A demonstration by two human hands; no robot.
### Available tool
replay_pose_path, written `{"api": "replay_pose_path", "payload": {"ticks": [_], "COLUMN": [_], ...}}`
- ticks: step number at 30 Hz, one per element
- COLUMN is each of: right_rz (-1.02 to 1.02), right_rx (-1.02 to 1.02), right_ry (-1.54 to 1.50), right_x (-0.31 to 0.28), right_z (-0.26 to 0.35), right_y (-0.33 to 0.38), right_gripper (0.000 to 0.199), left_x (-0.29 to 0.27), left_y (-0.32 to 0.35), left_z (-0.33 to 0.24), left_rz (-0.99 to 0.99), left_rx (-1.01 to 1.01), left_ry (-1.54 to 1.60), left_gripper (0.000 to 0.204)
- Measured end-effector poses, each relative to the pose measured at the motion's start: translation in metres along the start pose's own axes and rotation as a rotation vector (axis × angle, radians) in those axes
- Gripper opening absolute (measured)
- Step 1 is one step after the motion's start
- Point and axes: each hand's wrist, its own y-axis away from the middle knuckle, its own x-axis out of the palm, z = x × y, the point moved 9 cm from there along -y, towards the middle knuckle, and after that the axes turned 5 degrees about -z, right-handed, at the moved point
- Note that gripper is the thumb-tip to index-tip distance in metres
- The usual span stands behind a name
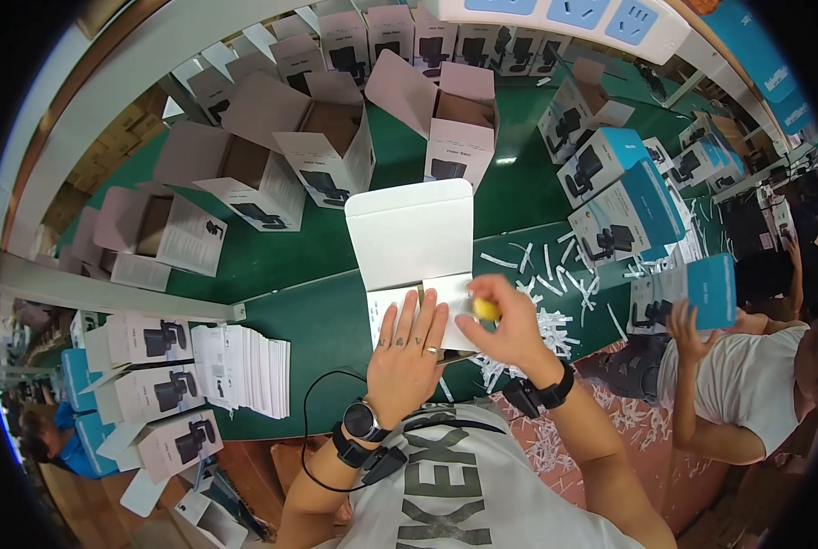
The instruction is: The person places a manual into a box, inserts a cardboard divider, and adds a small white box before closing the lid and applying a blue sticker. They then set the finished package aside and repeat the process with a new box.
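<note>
In front of me an open carton (409, 238) has its white lid flap raised away from me. My left hand (411, 346) lies flat across its smaller folded flaps, fingers stretched out, with a ring on one finger. My right hand (511, 325) is curled beside the carton's right side, somewhat blurred. Between its thumb and fingers is a small yellow object (487, 309); its kind cannot be made out.
Shredded paper strips (560, 334) lie on the green table to the right. Open printed boxes (335, 151) stand at the back. A stack of white booklets (242, 371) lies at left beside more boxes (152, 389). At right, a co-worker's hand (688, 331) touches a blue-and-white box (713, 291).
</note>
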Motion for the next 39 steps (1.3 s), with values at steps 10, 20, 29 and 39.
{"api": "replay_pose_path", "payload": {"ticks": [10,20,29,39], "right_rz": [0.234,0.154,-0.008,0.107], "right_rx": [0.252,-0.253,-0.513,-0.530], "right_ry": [-0.542,0.290,0.219,0.105], "right_x": [-0.019,0.021,0.123,0.143], "right_z": [-0.045,0.067,0.117,0.118], "right_y": [0.020,0.006,-0.018,-0.013], "right_gripper": [0.023,0.031,0.012,0.015], "left_x": [0.003,-0.011,-0.004,-0.003], "left_y": [0.006,0.046,0.063,0.071], "left_z": [0.004,0.026,0.024,0.030], "left_rz": [-0.019,-0.092,-0.105,-0.075], "left_rx": [0.015,0.016,0.111,0.075], "left_ry": [0.011,0.026,-0.101,0.015], "left_gripper": [0.094,0.076,0.052,0.048]}}
